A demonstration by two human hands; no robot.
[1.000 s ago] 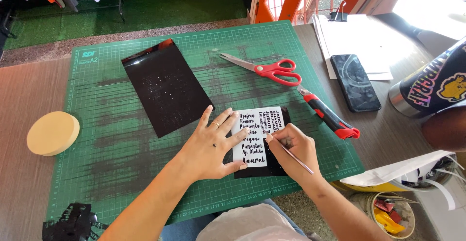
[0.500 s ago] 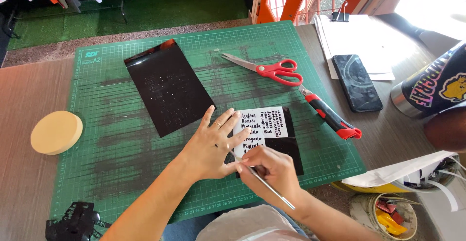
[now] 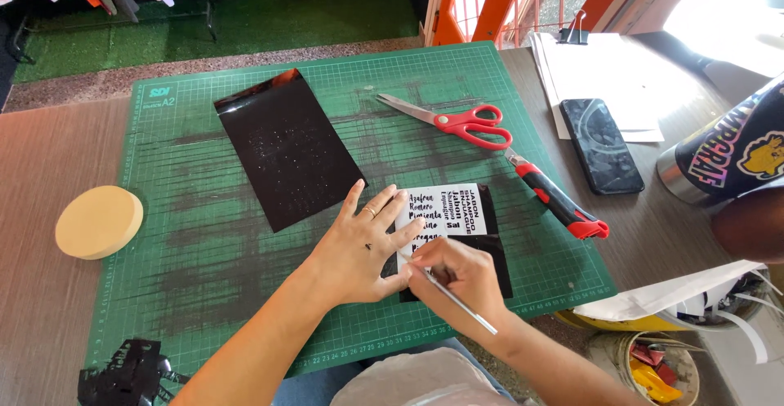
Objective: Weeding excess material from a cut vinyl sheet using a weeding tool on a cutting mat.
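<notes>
Since a second ago, the right hand [image 3: 457,279] has slid from the right edge of the sticker sheet [image 3: 454,226] down toward its lower left part, and the thin tool [image 3: 447,290] it holds now points up and left, with its tip on the sheet close to the left hand's fingertips. That hand is closed around the tool in a pencil-like grip.

Beside it, the left hand [image 3: 359,247] lies open and flat, palm down, fingers spread. It rests on the green mat [image 3: 204,234] and its fingertips press on the left edge of the sheet. A ring shows on one finger.

The sheet is black with a white, lettered patch on its upper part. It lies on the mat's lower right area, directly ahead of the person.

A larger black sheet [image 3: 287,149] lies on the mat to the upper left, apart from the hands. Red-handled scissors [image 3: 457,120] lie above the sticker sheet, and a red and black knife [image 3: 557,202] lies just to its right. Off the mat, on the desk [image 3: 41,153], a round pale disc [image 3: 99,222] sits at the left, and a dark phone [image 3: 601,145] lies at the right, partly on white papers [image 3: 604,71].
</notes>
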